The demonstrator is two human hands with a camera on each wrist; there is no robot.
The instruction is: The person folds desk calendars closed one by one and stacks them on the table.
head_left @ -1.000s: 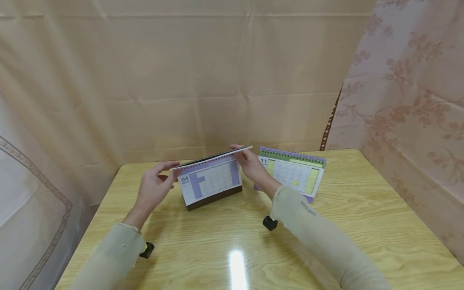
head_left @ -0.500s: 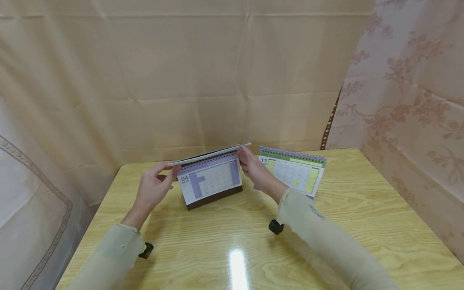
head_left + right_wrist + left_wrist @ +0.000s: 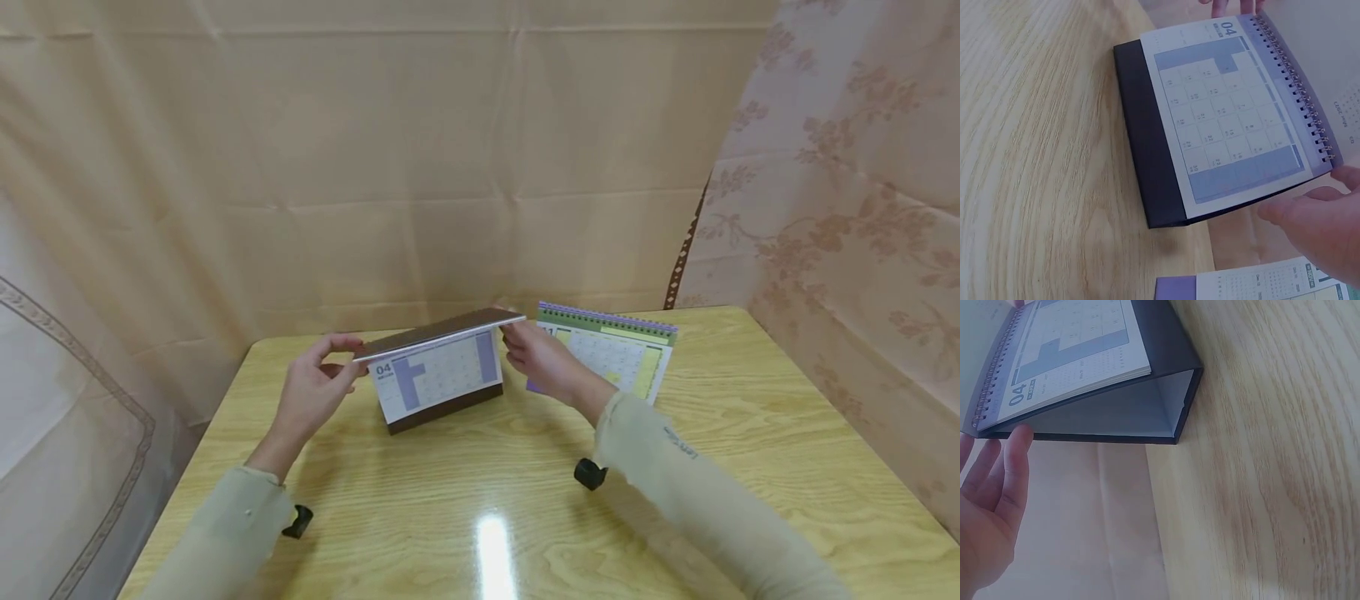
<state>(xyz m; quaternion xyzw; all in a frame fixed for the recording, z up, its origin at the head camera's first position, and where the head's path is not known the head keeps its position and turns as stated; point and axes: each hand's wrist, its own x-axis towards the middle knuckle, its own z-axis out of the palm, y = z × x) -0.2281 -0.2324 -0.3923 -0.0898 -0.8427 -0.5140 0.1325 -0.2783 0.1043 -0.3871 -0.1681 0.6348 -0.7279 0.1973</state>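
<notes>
A desk calendar (image 3: 442,375) on a dark brown stand shows the 04 page. Its raised brown cover and pages (image 3: 442,327) slant over the top, front edge toward me. My left hand (image 3: 309,387) pinches the left corner of this flap between thumb and fingers; in the left wrist view, the fingers (image 3: 1017,462) reach the calendar's top end by the spiral. At the opposite end, my right hand (image 3: 546,357) holds the flap's right corner, thumb low beside the stand's edge in the right wrist view. The spiral binding (image 3: 1297,87) shows there between the 04 page and the raised sheets.
A second desk calendar (image 3: 611,354), green-topped and open at 11, stands to the right, partly behind my right hand. The wooden table (image 3: 420,500) ends just behind both calendars, where a beige curtain (image 3: 450,183) hangs. Small black blocks (image 3: 298,522) sit under both cuffs.
The raised flap has tipped toward me, so its brown upper face now shows and its front edge is lower. My right hand has shifted slightly right; the left hand stays at its corner.
</notes>
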